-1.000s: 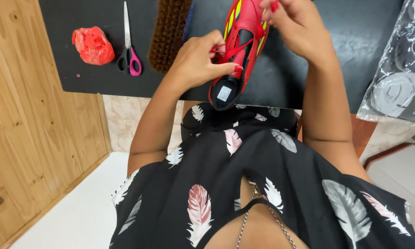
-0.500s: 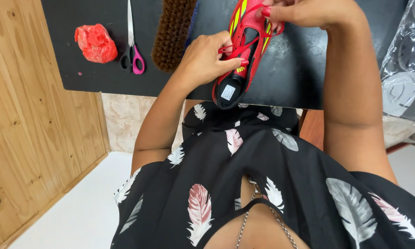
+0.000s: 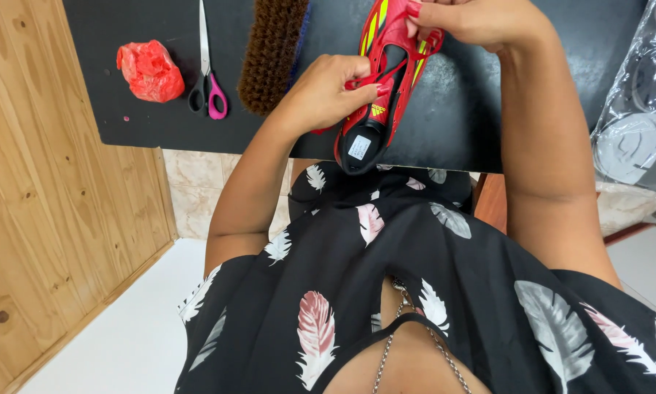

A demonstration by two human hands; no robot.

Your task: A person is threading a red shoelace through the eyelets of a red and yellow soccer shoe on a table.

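Red football shoe [image 3: 381, 76] lying at near edge of black tabletop [image 3: 459, 109], heel overhanging; left hand [image 3: 320, 91] pinching red lace [image 3: 386, 73] in narrow grip, right hand [image 3: 474, 20] pinching lace at far eyelets. Resting at left: brown brush [image 3: 271, 55], pink-handled scissors [image 3: 205, 76], red crumpled bag [image 3: 149, 71]. Risking, by judgement, shoe tipping off edge under a hard lace pull.

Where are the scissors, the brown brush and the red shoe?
scissors [image 3: 210, 95]: head view, on the pink and black handles.
brown brush [image 3: 273, 51]: head view, on the middle of the bristles.
red shoe [image 3: 363, 142]: head view, on the dark insole at the heel opening.
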